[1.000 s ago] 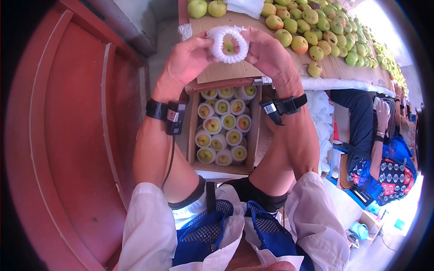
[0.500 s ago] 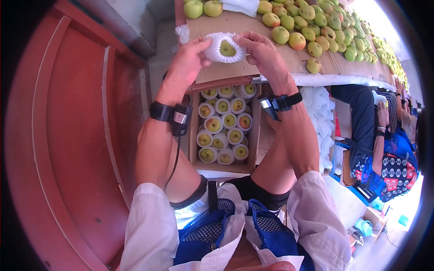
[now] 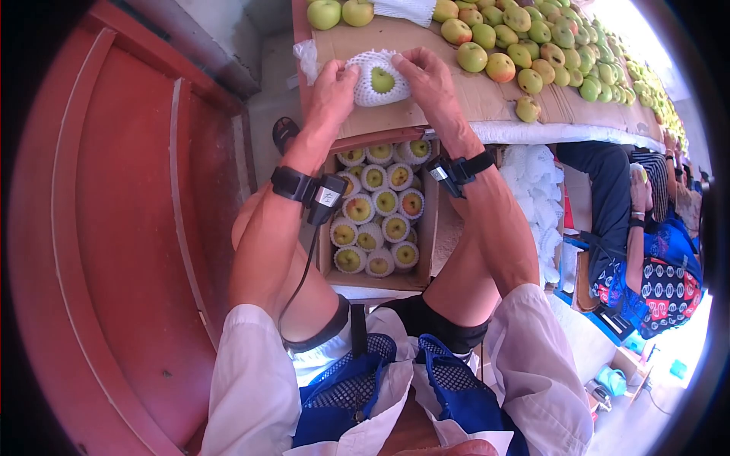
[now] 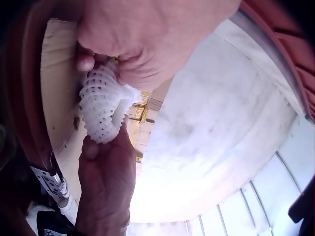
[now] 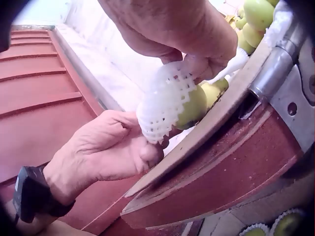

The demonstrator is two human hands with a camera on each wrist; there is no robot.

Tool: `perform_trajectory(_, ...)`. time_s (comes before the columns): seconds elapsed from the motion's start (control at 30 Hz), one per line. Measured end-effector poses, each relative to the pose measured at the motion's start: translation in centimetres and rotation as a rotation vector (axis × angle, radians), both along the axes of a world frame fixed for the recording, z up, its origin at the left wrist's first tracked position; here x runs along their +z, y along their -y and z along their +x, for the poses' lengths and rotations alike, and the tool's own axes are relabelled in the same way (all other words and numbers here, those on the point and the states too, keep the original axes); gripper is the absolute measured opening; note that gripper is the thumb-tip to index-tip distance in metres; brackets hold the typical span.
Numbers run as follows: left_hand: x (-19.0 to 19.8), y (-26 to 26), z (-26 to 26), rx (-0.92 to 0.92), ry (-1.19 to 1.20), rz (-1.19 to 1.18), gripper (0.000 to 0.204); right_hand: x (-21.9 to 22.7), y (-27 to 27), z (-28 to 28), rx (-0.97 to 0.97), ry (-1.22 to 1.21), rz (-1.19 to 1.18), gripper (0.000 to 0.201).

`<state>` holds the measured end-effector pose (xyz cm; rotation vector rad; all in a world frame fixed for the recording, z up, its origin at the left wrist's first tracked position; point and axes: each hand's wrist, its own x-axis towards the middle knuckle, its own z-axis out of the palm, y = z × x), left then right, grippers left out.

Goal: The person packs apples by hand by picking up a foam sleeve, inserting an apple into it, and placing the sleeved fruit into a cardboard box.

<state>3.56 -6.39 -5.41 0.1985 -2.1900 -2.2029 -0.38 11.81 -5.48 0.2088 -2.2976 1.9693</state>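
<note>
Above the cardboard-covered table, a green apple (image 3: 382,80) sits inside a white foam net sleeve (image 3: 366,67), its skin showing through the opening that faces me. My left hand (image 3: 331,97) pinches the sleeve's left side between thumb and fingers. On the other side my right hand (image 3: 430,85) grips the sleeve's edge near the opening. In the right wrist view the foam net (image 5: 165,101) covers one side of the apple (image 5: 193,109), and the rest is bare. The left wrist view shows the netting (image 4: 101,103) stretched between both hands.
Below my hands, a cardboard box (image 3: 427,251) holds several net-wrapped apples (image 3: 385,202). Loose apples (image 3: 532,61) are heaped on the table's cardboard (image 3: 456,106) at the back right. White foam nets (image 3: 530,190) are piled at right, near another person (image 3: 608,205). A red door (image 3: 122,228) stands at left.
The foam opening has turned and narrowed around the apple, with the netting drawn further over it. Both hands shifted slightly, the left one moving inward.
</note>
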Motion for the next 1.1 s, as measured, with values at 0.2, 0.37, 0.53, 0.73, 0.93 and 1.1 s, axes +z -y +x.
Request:
perform_trajectory(0.2, 0.2, 0.3, -0.1, 0.03, -0.052, -0.147, 0.036, 0.1, 0.2, 0.4, 0.036, 0.062, -0.064, 0.032)
perform_trajectory(0.37, -0.3, 0.4, -0.1, 0.033, -0.017, -0.248, 0.039, -0.1, 0.0, 0.4, 0.051, 0.066, -0.047, 0.031)
perform_trajectory(0.53, -0.9, 0.6, -0.4, 0.042, 0.018, -0.29, 0.04, -0.4, 0.3, 0.4, 0.012, 0.055, 0.065, 0.032)
perform_trajectory(0.73, 0.2, 0.3, 0.7, 0.075, 0.084, -0.032, 0.033, -0.4, 1.1, 0.8, -0.006, 0.0, 0.014, 0.031)
perform_trajectory(0.93, 0.3, -0.4, 1.0, 0.168, 0.017, 0.051, 0.023, 0.7, 1.5, 1.6, 0.013, 0.104, -0.141, 0.03)
perform_trajectory(1.1, 0.1, -0.3, 1.4, 0.17, -0.068, 0.11, 0.022, 2.1, 2.1, 3.0, -0.003, 0.125, -0.247, 0.029)
